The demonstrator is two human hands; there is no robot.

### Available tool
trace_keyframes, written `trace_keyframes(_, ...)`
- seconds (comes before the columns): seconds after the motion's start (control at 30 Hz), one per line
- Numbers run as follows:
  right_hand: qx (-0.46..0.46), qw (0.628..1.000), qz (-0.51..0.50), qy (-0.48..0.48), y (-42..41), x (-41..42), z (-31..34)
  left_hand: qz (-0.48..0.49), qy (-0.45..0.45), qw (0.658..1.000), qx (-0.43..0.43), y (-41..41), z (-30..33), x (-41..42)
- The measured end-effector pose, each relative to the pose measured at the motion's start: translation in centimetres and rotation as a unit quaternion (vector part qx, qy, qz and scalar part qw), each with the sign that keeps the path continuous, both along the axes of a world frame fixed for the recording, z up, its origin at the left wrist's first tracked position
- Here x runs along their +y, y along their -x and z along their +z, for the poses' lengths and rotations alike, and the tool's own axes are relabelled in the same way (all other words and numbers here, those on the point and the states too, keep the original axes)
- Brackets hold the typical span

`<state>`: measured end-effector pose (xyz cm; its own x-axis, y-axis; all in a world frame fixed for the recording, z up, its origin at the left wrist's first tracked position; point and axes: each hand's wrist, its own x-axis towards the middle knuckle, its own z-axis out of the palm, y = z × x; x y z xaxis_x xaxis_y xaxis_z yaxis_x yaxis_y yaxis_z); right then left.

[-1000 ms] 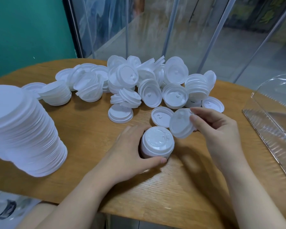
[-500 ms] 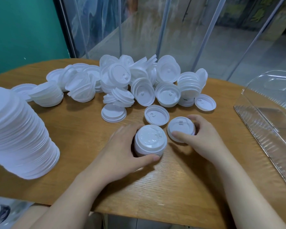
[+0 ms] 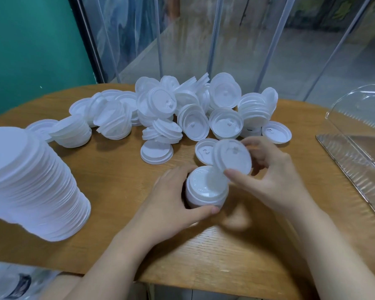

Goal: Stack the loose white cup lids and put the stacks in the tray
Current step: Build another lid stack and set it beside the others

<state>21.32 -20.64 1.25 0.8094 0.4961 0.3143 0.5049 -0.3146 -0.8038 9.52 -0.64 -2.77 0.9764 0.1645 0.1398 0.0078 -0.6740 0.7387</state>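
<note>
Head view: her left hand (image 3: 171,202) curls round one short stack (image 3: 206,191); right hand (image 3: 268,180) pinches one tilted lid (image 3: 233,155) over it. One tall stack (image 3: 30,187) left, one clear tray (image 3: 355,156) right, loose lids (image 3: 182,111) perhaps dozens

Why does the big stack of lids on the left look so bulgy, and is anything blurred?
Head view: the wide lens bends the edges, so the tall stack leans and swells; the right hand and its lid are slightly motion-blurred; the tray shows glare; soft shadows lie under the hands.
</note>
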Motion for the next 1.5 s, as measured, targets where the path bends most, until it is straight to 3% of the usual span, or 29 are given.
trace_keyframes(0.17, -0.028, 0.992, 0.047, 0.11, 0.8, 0.7, -0.6, 0.002, 0.03, 1.0, 0.008, -0.3, -0.2, -0.1)
trace_keyframes(0.33, -0.02, 0.985, 0.068, 0.16, 0.5, 1.1, -1.0, 0.012, 0.056, 0.998, 0.022, -0.4, -0.4, 0.0)
trace_keyframes(0.7, 0.002, 0.976, 0.102, 0.193, 0.1, 1.6, -1.4, 0.009, 0.048, 0.999, 0.011, -0.2, -0.2, 0.0)
trace_keyframes(0.8, 0.038, 0.988, 0.101, 0.113, -0.4, 1.4, -0.9, 0.01, 0.045, 0.999, 0.016, -0.3, -0.3, 0.1)
trace_keyframes(0.9, -0.026, 0.996, 0.051, 0.064, -2.0, 1.3, -1.4, 0.007, 0.038, 0.999, 0.015, -0.2, -0.3, 0.2)
trace_keyframes(1.07, -0.081, 0.979, 0.048, 0.18, -4.0, 1.8, -3.1, 0.005, 0.022, 1.0, 0.014, 0.0, -0.2, 0.2)
trace_keyframes(1.23, -0.054, 0.963, 0.063, 0.256, -4.5, 3.0, -3.6, 0.003, 0.021, 1.0, -0.003, 0.2, -0.1, 0.2)
trace_keyframes(1.5, -0.071, 0.979, 0.018, 0.192, -4.4, 3.4, -3.7, -0.006, 0.008, 1.0, -0.003, 0.4, 0.1, 0.4)
